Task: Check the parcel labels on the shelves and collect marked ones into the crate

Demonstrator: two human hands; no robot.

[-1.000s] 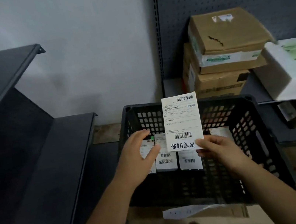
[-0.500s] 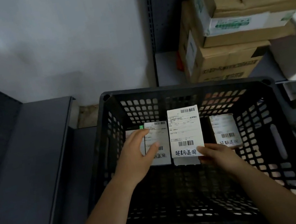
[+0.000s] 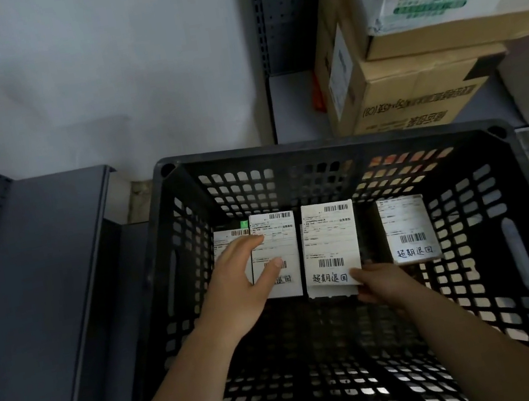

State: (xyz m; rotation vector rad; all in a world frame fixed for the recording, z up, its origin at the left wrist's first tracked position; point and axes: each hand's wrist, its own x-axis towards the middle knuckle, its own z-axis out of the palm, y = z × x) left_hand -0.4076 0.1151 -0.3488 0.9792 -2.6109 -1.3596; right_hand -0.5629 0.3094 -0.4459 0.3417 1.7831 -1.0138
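Both forearms reach down into the black crate (image 3: 194, 246) from the near edge. The left hand (image 3: 245, 283) lies over a white labelled parcel (image 3: 277, 243) standing at the crate's far left, fingers spread across its face and thumb laid along the label's lower part; its grip looks loose, resting on the parcel rather than clenched round it. Behind that one a second parcel (image 3: 225, 244) peeks out, partly hidden. The right hand (image 3: 383, 282) pinches the lower right corner of the middle parcel (image 3: 330, 242), thumb on top beside the handwritten mark (four characters under the barcode), so that grip is grasping the parcel. This parcel stands upright just beside the left one, near the crate's far wall. A further marked parcel (image 3: 408, 229) leans alone, well apart to the right.

The crate has perforated walls and floor. To its left runs a dark grey shelf (image 3: 44, 287); behind is a pale wall (image 3: 97, 70) and a perforated upright. At upper right, stacked cardboard boxes (image 3: 410, 80) sit on another shelf.
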